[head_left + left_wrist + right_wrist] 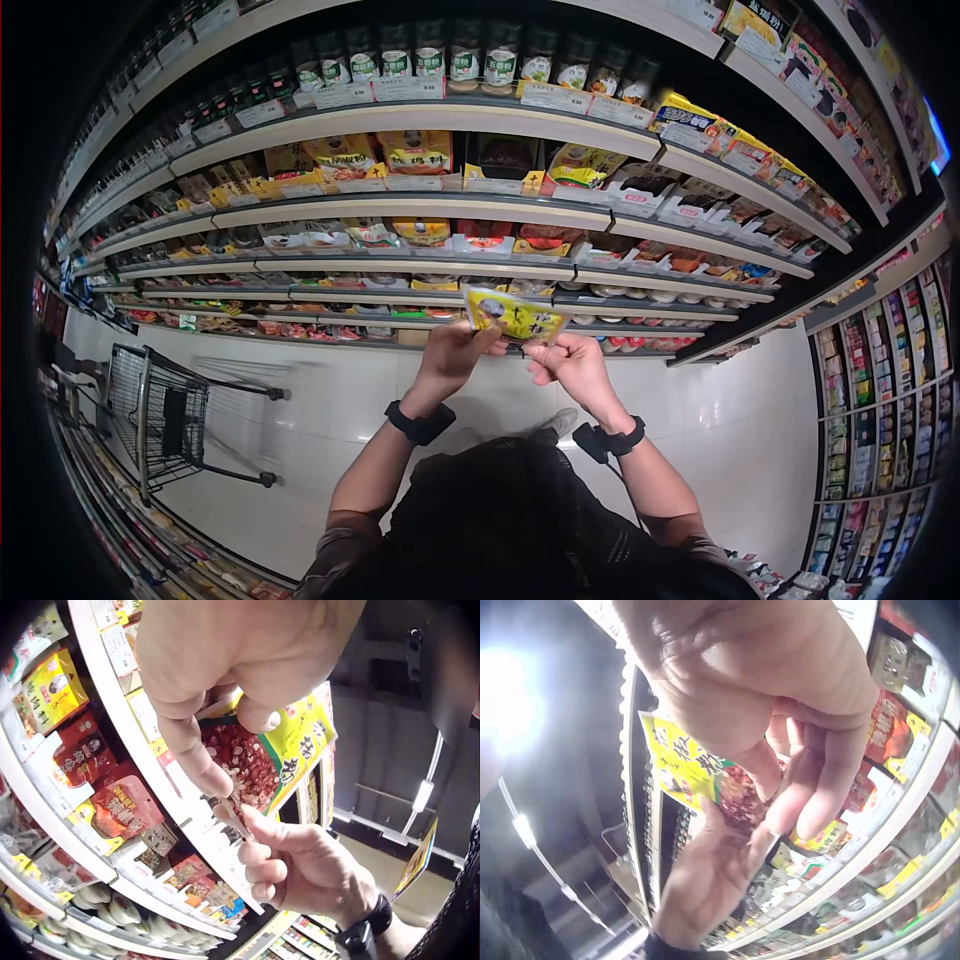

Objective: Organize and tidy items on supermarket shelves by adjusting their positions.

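Note:
A yellow seasoning packet (515, 313) is held up in front of the shelves, between both hands. My left hand (455, 360) grips it at its left side, thumb on the face. My right hand (572, 368) pinches its lower edge near the right corner. In the left wrist view, the packet (304, 739) shows a picture of reddish spice pieces beside large dark characters, and the right hand (311, 866) has thumb and fingertips at the edge. The right wrist view has the left hand (709, 874) below the packet (682, 765), its thumb against it.
Curved shelves (400, 205) of packaged spices rise ahead, with green-labelled jars (430, 62) in an upper row. A black shopping cart (170, 420) stands on the pale floor (300, 400) at the left. More stocked shelves (880, 400) line the right side.

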Motion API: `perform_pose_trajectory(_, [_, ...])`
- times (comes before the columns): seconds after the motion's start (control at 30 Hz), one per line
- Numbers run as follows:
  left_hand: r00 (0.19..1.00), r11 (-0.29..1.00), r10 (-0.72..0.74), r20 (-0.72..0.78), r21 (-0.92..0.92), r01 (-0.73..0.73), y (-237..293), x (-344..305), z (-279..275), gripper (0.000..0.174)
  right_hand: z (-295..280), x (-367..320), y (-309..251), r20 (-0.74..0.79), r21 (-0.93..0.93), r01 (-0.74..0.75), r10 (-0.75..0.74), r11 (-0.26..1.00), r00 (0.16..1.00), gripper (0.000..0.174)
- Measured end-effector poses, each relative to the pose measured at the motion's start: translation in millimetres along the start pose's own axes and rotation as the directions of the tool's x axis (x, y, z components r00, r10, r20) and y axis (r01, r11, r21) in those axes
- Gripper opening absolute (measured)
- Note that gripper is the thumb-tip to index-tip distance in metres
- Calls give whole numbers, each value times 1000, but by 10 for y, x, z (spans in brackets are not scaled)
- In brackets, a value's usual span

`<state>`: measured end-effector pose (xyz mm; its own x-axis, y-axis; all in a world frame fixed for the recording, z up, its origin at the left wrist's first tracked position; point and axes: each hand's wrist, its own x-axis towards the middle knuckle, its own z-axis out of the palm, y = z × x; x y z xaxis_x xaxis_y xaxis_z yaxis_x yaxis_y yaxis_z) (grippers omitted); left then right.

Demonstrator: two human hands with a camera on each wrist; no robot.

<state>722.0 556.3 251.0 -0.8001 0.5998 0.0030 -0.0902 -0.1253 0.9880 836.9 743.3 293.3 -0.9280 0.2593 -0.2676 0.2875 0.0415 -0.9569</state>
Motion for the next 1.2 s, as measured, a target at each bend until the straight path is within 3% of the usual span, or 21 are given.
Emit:
perform_pose_trajectory(0.03, [1000,999,11,-15,33,-11,-10,-1,14,25,9,-2,9,19,94,8,-10,996,1000,22])
perform_pose_trajectory(0.13, [996,933,88,-35,353,-70,96,14,23,27,32,-20,-122,39,239,-189,185,952,982,23])
perform_pose_trajectory(0.23, [975,854,223,-17,485,-187,63,19,40,27,34,-20,-179,47,300,-259,257,918,965,20])
perform_pose_trajectory(0.33, [964,761,263,47,603,-237,162,-33,29,22,41,31,-28,49,435,-139,130,890,990,22])
perform_pose_trajectory(0.37, [935,774,349,64,543,-326,135,-53,21,21,43,15,-15,69,431,-99,77,897,995,25])
perform_pose_trajectory(0.43, [857,767,510,75,411,-493,56,-105,-8,25,31,-27,19,113,425,-25,-26,905,993,30])
perform_pose_trajectory(0.53, [716,600,642,274,401,-692,141,-220,-126,37,16,-84,117,118,326,179,-228,928,967,39])
perform_pose_trajectory(0.63, [705,512,619,345,503,-696,311,-343,-132,45,3,-209,79,149,268,200,-246,942,958,39])
perform_pose_trajectory(0.8, [698,558,627,345,427,-712,356,-399,-168,45,25,-302,30,186,242,204,-251,949,950,37])
perform_pose_trajectory(0.9, [683,549,636,360,410,-728,384,-424,-171,44,-2,-267,117,139,87,303,-313,949,940,32])
perform_pose_trajectory(1.03, [665,501,640,386,446,-741,437,-445,-197,44,14,-247,-10,118,-61,557,-548,828,828,27])
perform_pose_trajectory(1.1, [702,567,628,337,420,-709,478,-471,-192,45,64,-228,-106,98,-49,681,-675,730,731,26])
perform_pose_trajectory(1.2, [787,722,582,203,317,-615,515,-426,-127,47,44,-223,-205,101,-85,746,-739,661,666,23])
